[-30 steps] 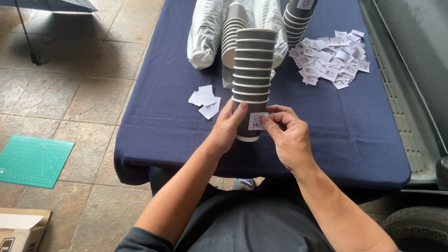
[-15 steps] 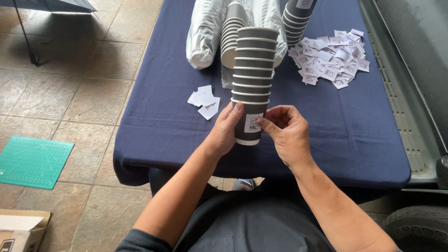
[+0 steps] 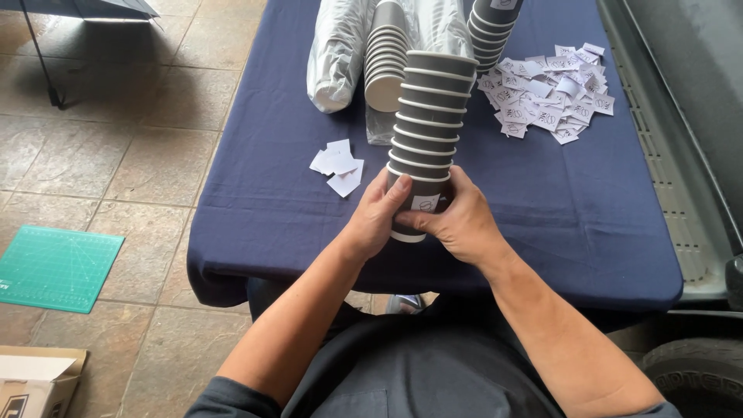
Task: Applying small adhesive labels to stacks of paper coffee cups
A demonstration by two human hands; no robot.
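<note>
A tall stack of upside-down grey paper cups [image 3: 427, 124] stands on the blue tablecloth [image 3: 255, 201]. My left hand [image 3: 377, 214] wraps its lower left side. My right hand [image 3: 459, 220] cups the lower right side, thumb pressing next to a small white sticker [image 3: 425, 203] on the bottom cup. Both hands grip the lowest cups.
A second cup stack lies in a clear plastic sleeve [image 3: 340, 46] at the back, another stack [image 3: 491, 31] beside it. A heap of white stickers [image 3: 546, 93] lies at the back right, a few paper scraps [image 3: 337, 164] at the left. A green cutting mat [image 3: 54, 267] and cardboard box [image 3: 35, 379] sit on the tiled floor.
My right hand has shifted from pinching the sticker at the cup's front to closing around the cup's side, pressing the sticker flat. The stack stays in place.
</note>
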